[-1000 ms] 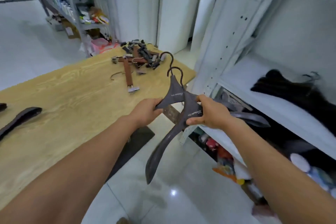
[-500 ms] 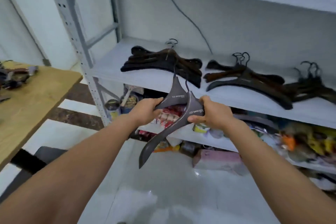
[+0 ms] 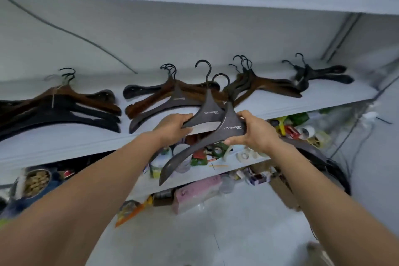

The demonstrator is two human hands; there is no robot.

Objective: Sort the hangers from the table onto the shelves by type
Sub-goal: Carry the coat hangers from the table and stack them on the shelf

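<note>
Gripping the far grey hanger [image 3: 210,112] by its left arm with the left hand [image 3: 172,127]; clamping the near grey hanger [image 3: 232,128] with the right hand [image 3: 254,134], hands apart, just in front of the white shelf [image 3: 64,142]. Beyond, lying on it, piles of brown and black hangers [image 3: 259,85].

Head camera (wide-angle) faces the shelf [image 3: 323,101] closely.
</note>
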